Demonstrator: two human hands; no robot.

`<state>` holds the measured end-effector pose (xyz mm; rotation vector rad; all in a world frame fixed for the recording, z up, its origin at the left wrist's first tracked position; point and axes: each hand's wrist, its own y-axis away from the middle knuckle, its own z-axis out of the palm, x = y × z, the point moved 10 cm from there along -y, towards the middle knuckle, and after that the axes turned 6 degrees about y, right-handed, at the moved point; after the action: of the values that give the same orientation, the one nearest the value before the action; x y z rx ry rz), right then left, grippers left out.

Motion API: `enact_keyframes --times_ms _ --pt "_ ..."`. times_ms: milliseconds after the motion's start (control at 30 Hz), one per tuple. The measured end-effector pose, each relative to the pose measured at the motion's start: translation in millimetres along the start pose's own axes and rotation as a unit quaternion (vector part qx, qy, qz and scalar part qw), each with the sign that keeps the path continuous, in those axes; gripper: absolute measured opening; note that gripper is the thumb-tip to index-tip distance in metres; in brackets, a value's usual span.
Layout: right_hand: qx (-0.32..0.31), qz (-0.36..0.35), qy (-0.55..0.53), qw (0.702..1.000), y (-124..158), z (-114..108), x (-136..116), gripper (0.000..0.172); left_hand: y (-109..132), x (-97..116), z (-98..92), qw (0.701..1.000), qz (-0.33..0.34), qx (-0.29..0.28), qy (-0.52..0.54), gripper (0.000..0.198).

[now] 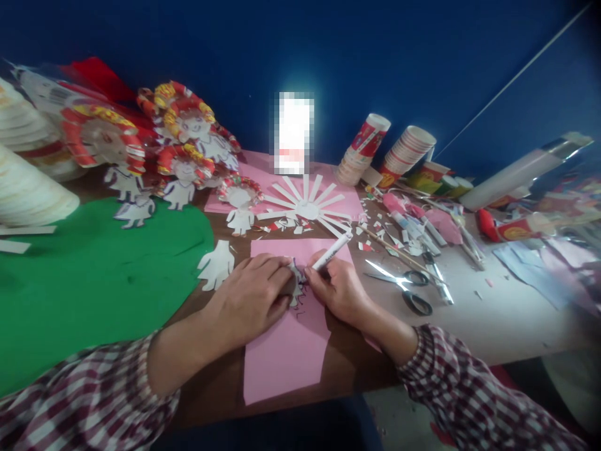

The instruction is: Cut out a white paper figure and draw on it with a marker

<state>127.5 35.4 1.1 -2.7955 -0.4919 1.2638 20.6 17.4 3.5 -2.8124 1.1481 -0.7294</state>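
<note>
My right hand (340, 285) pinches a white marker pen (334, 250), its tip down at a small white paper cutout (297, 285) on a sheet of pink paper (284, 363). Dark, jagged lines run along the cutout's right side on the pink sheet. My left hand (256, 291) lies over the cutout's left part with its fingers extended, pressing it against the sheet and hiding much of it. Just left of that hand rests a white paper doll shape (218, 266). Beyond the hands, white paper strips fan out around a paper disc (307, 210).
Scissors (404, 285) lie right of my right hand, beside a wooden stick (399, 250) and paper scraps. Stacked paper cups (408, 153) stand behind. A green round sheet (117, 282) covers the left, with paper dolls (178, 188) at its far edge. A bright, pixelated screen (295, 131) stands at the back.
</note>
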Motion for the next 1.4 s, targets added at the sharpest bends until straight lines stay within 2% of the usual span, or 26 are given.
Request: enact_keyframes --times_ms 467,1400 --pt "0.001 0.015 -0.027 1.0 -0.2 -2.1 0.4 0.016 -0.7 0.1 0.5 1.0 0.003 -0.003 0.001 0.03" --pt "-0.016 0.008 0.005 1.0 1.8 2.4 1.1 0.014 -0.1 0.2 3.3 1.0 0.003 -0.009 -0.02 0.034"
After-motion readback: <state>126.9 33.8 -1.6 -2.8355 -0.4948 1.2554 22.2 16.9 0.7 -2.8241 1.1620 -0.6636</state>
